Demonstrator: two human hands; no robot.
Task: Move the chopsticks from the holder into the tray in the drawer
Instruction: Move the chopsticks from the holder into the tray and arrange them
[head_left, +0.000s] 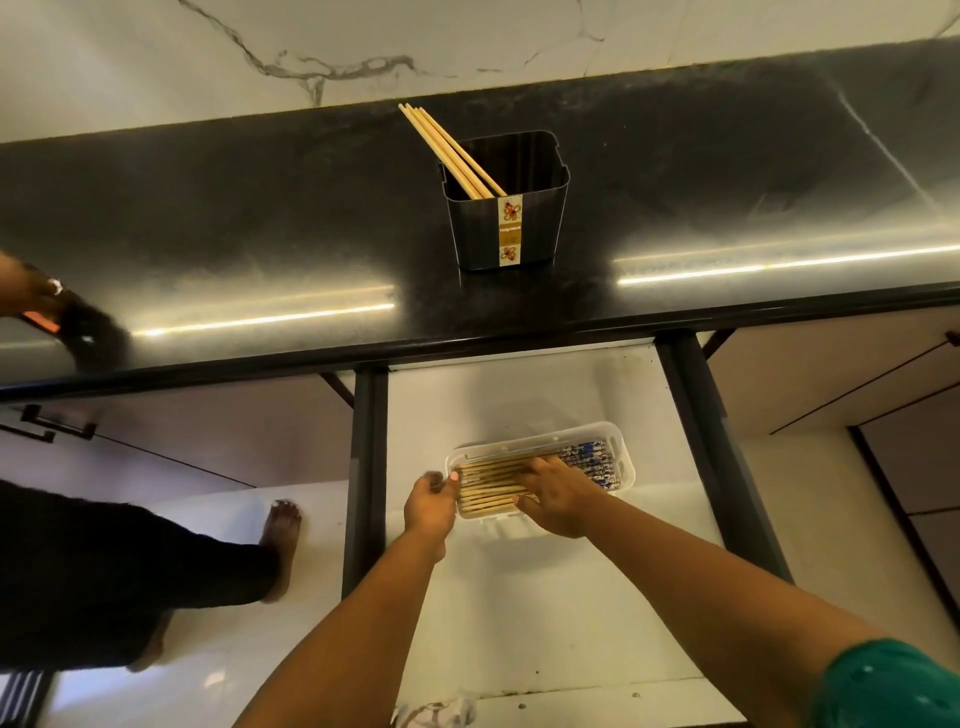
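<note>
While a few chopsticks (451, 148) lean toward 10 o'clock in the holder (506, 205) on the bench (260, 218), the left hand (431, 504) grips the tray (621, 457) end in the drawer (519, 395) and the right hand (556, 493) lies flat, fingers spread, on its chopsticks.

Black counter (260, 218) bearing a dark holder (506, 228); below it, open white drawer (519, 405) containing a clear tray (621, 441).

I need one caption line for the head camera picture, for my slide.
Both hands settle chopsticks in the drawer tray; a few remain in the black holder.
</note>
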